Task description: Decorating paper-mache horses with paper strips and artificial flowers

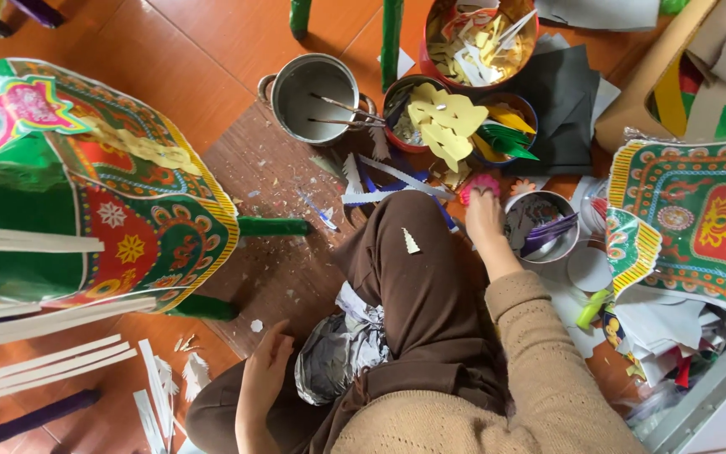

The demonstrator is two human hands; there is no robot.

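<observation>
Right hand (482, 220) pinching together on scalloped pink paper cutout (481, 184); left hand (264, 370) resting open, fingers apart, beside crumpled silvery foil (334, 357).

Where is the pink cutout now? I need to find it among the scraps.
The pink cutout lies under the right hand, right of centre, between the yellow cutouts and a metal tin.

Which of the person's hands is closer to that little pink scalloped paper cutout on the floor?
The right. The right hand has its fingertips on the pink cutout, just past the knee. The left hand rests far back by the thigh, next to a crumpled grey bundle, well away from it.
</observation>
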